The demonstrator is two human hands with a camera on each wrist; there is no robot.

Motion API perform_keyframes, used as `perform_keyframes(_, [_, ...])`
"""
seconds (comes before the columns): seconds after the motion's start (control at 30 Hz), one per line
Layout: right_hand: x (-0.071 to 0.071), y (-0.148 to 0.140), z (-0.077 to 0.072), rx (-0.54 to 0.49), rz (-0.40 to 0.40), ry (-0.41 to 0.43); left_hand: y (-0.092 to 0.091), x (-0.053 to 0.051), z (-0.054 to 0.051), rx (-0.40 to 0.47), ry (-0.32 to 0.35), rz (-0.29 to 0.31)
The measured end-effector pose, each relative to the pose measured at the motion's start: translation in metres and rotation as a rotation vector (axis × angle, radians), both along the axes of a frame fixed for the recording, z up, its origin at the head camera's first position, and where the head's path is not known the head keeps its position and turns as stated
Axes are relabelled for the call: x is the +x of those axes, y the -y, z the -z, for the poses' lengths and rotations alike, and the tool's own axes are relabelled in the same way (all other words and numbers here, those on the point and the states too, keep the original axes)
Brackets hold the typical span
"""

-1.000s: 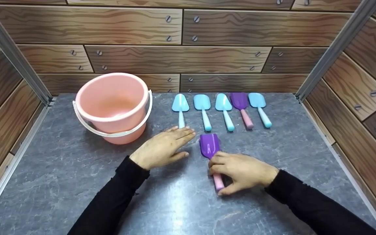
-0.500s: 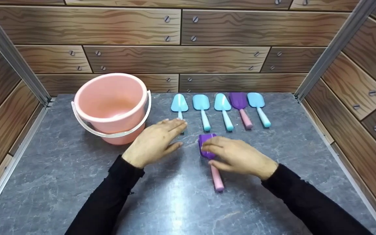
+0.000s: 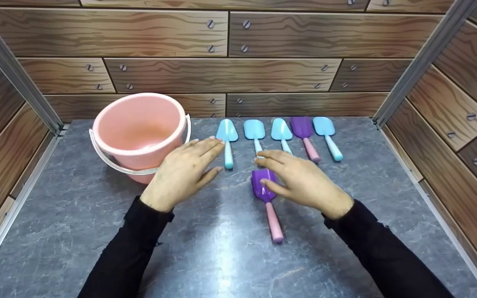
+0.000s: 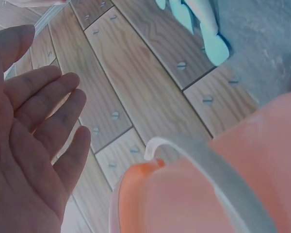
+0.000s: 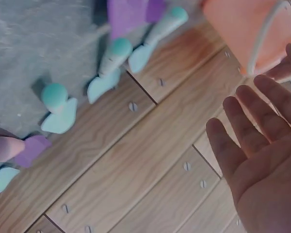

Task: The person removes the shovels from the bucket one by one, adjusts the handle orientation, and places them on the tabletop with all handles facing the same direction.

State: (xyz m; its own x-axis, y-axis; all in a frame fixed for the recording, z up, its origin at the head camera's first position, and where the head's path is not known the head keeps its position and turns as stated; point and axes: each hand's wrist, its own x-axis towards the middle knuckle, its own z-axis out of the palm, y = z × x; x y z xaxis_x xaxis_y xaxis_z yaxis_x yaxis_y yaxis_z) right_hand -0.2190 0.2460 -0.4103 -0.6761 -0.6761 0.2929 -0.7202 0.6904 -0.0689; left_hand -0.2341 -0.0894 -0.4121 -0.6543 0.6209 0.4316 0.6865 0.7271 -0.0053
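My left hand (image 3: 182,174) hovers palm down with fairly straight fingers beside the pink bucket (image 3: 139,153), covering part of its front right side. My right hand (image 3: 304,182) is held over the blade of a purple shovel (image 3: 263,186) whose pink handle points toward me. Its fingers are extended and hold nothing; the right wrist view shows the bare palm. At the back lies a row of toy shovels: a blue one (image 3: 227,131) nearest the bucket, two more blue ones, a purple one with pink handle (image 3: 302,127), and a blue one (image 3: 324,126) at the right end. My right fingers hide some handle ends.
The bucket's white handle (image 3: 112,164) hangs down over its front. Wood-patterned panels (image 3: 222,74) close off the back and sides, with metal posts (image 3: 425,66) at the corners. Grey marbled tabletop (image 3: 77,231) stretches in front.
My right hand has let go of the front purple shovel's handle and lifted away from it, up toward the row. My left hand has moved left and back, uncovering the leftmost blue shovel's handle.
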Motion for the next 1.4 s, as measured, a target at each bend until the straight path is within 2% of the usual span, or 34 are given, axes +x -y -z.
perform_keyframes(0.23, [0.0,0.004,-0.012,-0.032,0.055,-0.028,0.01,0.0,-0.007,0.004,-0.016,-0.038])
perform_keyframes(0.43, [0.003,0.009,-0.017,-0.064,0.095,-0.05,0.018,-0.001,-0.012,0.047,-0.013,-0.071])
perform_keyframes(0.7, [0.004,0.019,-0.016,-0.034,0.087,-0.042,0.029,-0.006,-0.017,0.082,0.025,-0.167])
perform_keyframes(0.97, [0.005,0.025,-0.014,0.018,0.085,-0.034,0.051,-0.015,-0.025,0.175,0.146,-0.29])
perform_keyframes(1.13, [0.006,0.028,-0.011,0.045,0.063,-0.054,0.071,-0.018,-0.033,0.159,0.192,-0.365])
perform_keyframes(1.4, [0.006,0.032,-0.009,0.087,0.033,-0.087,0.101,-0.026,-0.048,0.123,0.238,-0.396])
